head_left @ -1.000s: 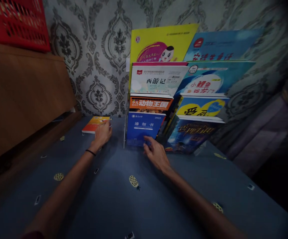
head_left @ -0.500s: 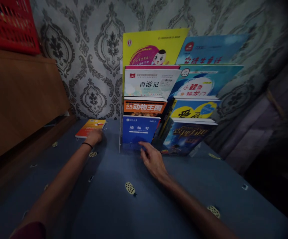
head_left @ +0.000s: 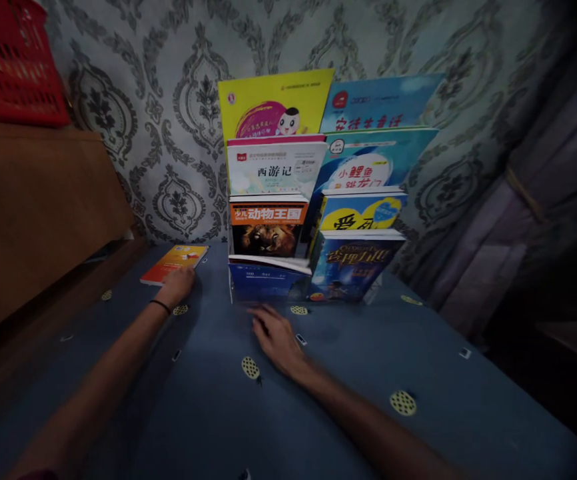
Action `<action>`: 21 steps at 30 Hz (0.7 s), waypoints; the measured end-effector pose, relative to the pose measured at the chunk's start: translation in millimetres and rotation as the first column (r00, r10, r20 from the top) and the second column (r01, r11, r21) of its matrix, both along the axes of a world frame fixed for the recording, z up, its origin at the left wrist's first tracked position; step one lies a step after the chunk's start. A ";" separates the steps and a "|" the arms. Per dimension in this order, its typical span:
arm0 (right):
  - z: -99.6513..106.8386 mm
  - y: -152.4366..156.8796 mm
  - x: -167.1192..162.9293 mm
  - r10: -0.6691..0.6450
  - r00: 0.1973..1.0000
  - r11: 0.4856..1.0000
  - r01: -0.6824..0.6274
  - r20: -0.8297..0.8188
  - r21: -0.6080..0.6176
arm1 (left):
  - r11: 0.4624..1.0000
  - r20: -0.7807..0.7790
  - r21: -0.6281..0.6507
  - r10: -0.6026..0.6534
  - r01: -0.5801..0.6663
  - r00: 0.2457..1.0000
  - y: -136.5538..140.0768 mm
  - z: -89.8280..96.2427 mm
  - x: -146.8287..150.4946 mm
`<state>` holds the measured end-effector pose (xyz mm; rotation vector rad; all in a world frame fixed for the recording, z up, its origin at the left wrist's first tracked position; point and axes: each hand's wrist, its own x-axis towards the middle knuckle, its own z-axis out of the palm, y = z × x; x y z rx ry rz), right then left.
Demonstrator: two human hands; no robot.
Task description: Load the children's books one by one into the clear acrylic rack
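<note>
My left hand (head_left: 177,285) is on the near right part of an orange-and-yellow book (head_left: 168,262) lying flat on the table. Its fingers curl over the edge of the cover and are partly hidden. Just in front of the book rack, my right hand (head_left: 276,337) hovers low over the cloth, fingers loosely bent and apart, with nothing in them. Behind it, a blue booklet (head_left: 263,283) in the lowest left tier tilts forward, its page edges showing on top. Above this booklet a lion-cover book (head_left: 268,230) is exposed. To the right stands a dark blue book (head_left: 353,267).
Higher tiers hold a white book (head_left: 273,163), a tall yellow book (head_left: 273,100), teal books (head_left: 383,153) and a yellow-and-blue book (head_left: 358,210). A red basket (head_left: 16,73) sits on a brown box (head_left: 38,213) at left. Patterned blue cloth (head_left: 193,413) covers the table; a curtain (head_left: 498,227) hangs at right.
The blue booklet has tipped forward and its top has dropped, uncovering the lion cover. My right hand has come away from it, down and toward me. The left hand stays at the orange book.
</note>
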<state>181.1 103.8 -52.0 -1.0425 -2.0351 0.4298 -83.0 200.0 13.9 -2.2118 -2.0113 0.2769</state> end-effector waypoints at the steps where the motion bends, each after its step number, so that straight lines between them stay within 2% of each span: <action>1: 0.2 2.1 1.1 -0.017 1.000 1.000 0.017 -0.024 -0.016 | 1.000 -0.030 -0.006 0.008 -0.009 1.000 -8.4 1.7 0.6; 5: 0.1 7.9 3.5 -0.028 0.993 0.998 0.022 -0.115 -0.052 | 0.999 -0.121 -0.028 -0.025 0.022 0.992 -54.4 8.1 5.4; 9: 1.2 2.8 -1.8 0.019 0.986 0.992 -0.039 -0.164 -0.116 | 0.990 -0.138 -0.085 -0.122 0.111 0.983 -124.5 3.8 25.6; 11: 1.6 -2.7 -7.3 0.055 0.972 0.973 -0.103 -0.228 -0.208 | 0.968 -0.129 -0.083 -0.246 0.237 0.961 -163.4 -2.0 45.9; 14: 1.2 -11.7 -14.2 0.076 0.942 0.921 -0.192 -0.328 -0.338 | 0.886 -0.009 -0.072 -0.459 0.458 0.888 -203.7 -5.3 79.1; 16: 0.4 -18.5 -15.2 0.069 0.940 0.914 -0.194 -0.333 -0.357 | 0.833 0.154 -0.051 -0.538 0.551 0.829 -207.9 -3.3 89.7; 17: 0.0 -22.8 -14.5 0.068 0.948 0.923 -0.179 -0.312 -0.342 | 0.826 0.236 -0.029 -0.541 0.562 0.807 -203.0 -2.4 88.6; 19: -0.4 -34.2 -11.3 0.073 0.967 0.952 -0.141 -0.246 -0.273 | 0.849 0.348 0.030 -0.504 0.528 0.791 -184.0 -3.0 73.6; 20: -0.5 -41.5 -9.4 0.087 0.975 0.963 -0.134 -0.202 -0.232 | 0.871 0.349 0.072 -0.478 0.486 0.806 -172.2 -4.9 61.0; 21: -0.5 -49.9 -7.9 0.107 0.983 0.971 -0.136 -0.152 -0.196 | 0.910 0.318 0.107 -0.412 0.400 0.854 -160.7 -7.6 46.7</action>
